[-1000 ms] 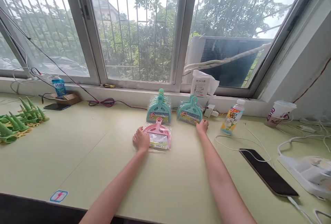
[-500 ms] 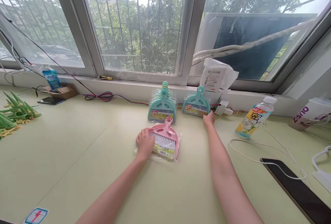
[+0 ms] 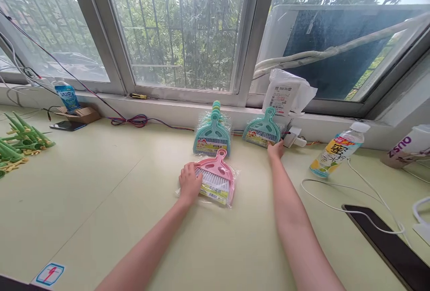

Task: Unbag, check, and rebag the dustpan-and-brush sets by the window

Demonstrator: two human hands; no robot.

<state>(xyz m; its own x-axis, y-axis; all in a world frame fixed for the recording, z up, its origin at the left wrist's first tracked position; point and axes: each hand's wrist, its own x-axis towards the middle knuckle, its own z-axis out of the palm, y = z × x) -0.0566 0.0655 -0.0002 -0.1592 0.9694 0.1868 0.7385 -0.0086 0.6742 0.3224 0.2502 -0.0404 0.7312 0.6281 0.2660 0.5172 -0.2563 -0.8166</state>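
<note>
A pink dustpan and brush set in clear wrapping lies on the table, its handle pointing away from me. My left hand grips its left edge, thumb on top. At the windowsill, a teal dustpan and brush set, also wrapped, leans back and tilts to the right. The fingers of my right hand hold it at its lower right corner; the fingertips are partly hidden. Just behind the pink set stands a row of several teal dustpan sets, one behind another, apart from the one in my right hand.
A white package and a white plug adapter sit behind my right hand. Further right are a drink bottle, a cup, a white cable and a dark phone. Green plastic pieces lie at far left.
The teal set in my right hand has shifted slightly right and leans more to the right. My left hand stays on the pink set. The whole view has shifted a little.
</note>
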